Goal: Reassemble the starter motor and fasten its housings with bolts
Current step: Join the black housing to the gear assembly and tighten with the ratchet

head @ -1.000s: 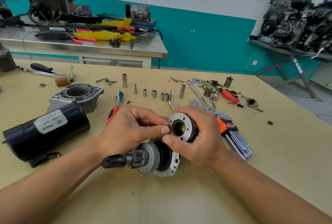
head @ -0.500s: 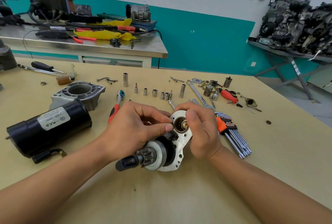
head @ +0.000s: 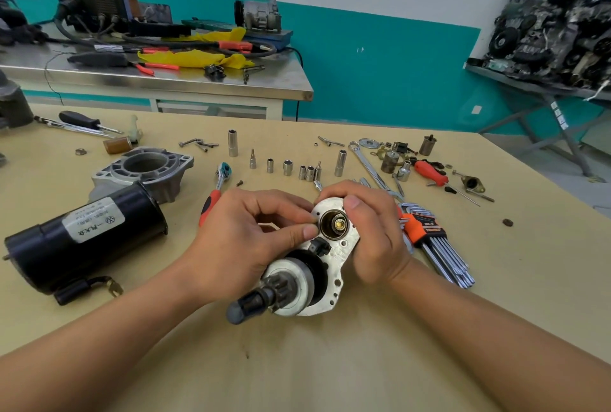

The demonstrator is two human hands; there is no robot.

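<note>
Plate assembly [head: 337, 259] tipped up toward me since last look; left hand [head: 244, 243] pinches its bore rim, right hand [head: 377, 239] grip curls round its edge. Hex keys [head: 443, 253] and ratchet [head: 211, 203] crowd close behind; motor body [head: 86, 239] lies at left.

The table [head: 330, 362] held one black motor body [head: 82, 239], one aluminium housing [head: 145, 166], one end plate [head: 335, 282], one ratchet [head: 215, 193], one hex key set [head: 436, 246] and a row of six upright sockets [head: 288, 167], two tall and four short, with two bits [head: 253, 160]. Two hands showed: left hand [head: 244, 239], right hand [head: 377, 236].
</note>
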